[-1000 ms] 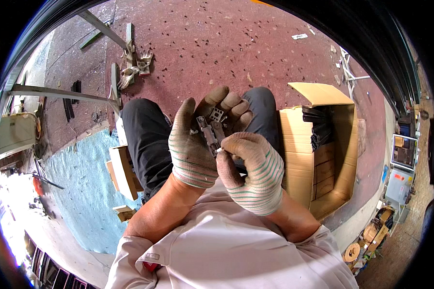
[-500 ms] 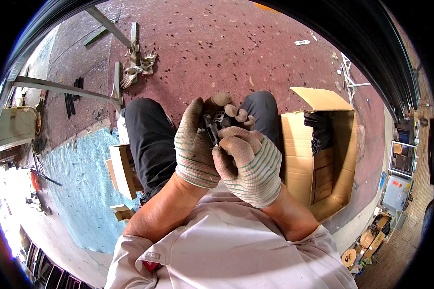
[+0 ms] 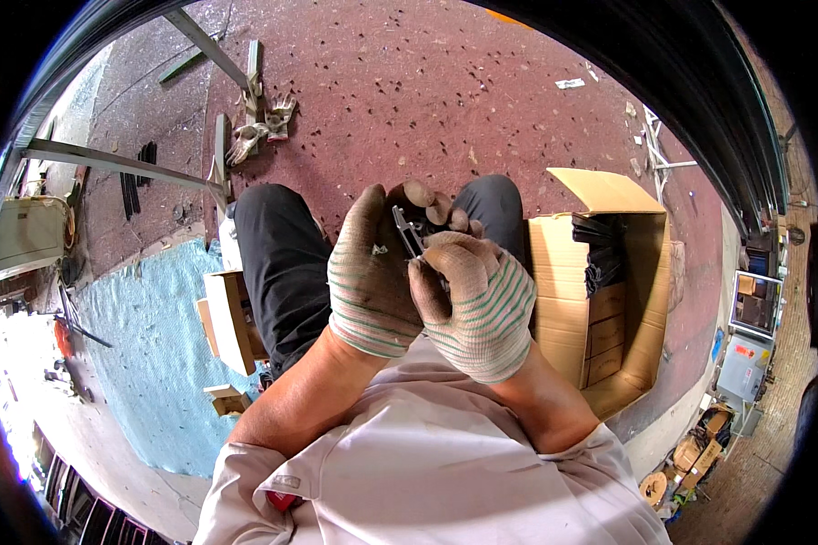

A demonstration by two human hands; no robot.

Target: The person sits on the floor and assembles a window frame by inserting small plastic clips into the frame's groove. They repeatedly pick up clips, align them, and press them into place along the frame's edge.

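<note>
Both my hands wear soiled knit gloves with green stripes and meet in front of me, above my lap. My left hand (image 3: 368, 272) cups a small dark metal part (image 3: 407, 234) with a shiny, notched edge; its exact kind I cannot make out. The fingers of my right hand (image 3: 473, 295) curl in against the near end of this part, thumb and forefinger pinched together there. A pale scrap (image 3: 379, 250) clings to the left glove near the thumb. Much of the part is hidden by the gloves.
At my right stands an open cardboard box (image 3: 559, 300) with smaller brown boxes and black strips (image 3: 600, 245) inside. Wooden pieces (image 3: 232, 322) lie by my left knee. Spare gloves (image 3: 264, 134) rest beside a metal frame (image 3: 123, 163). Small dark bits dot the reddish floor (image 3: 364, 100).
The small metal part has turned in my hands, so its shiny notched edge now shows. My right fingers have shifted slightly along it; the left hand stays nearly in place.
</note>
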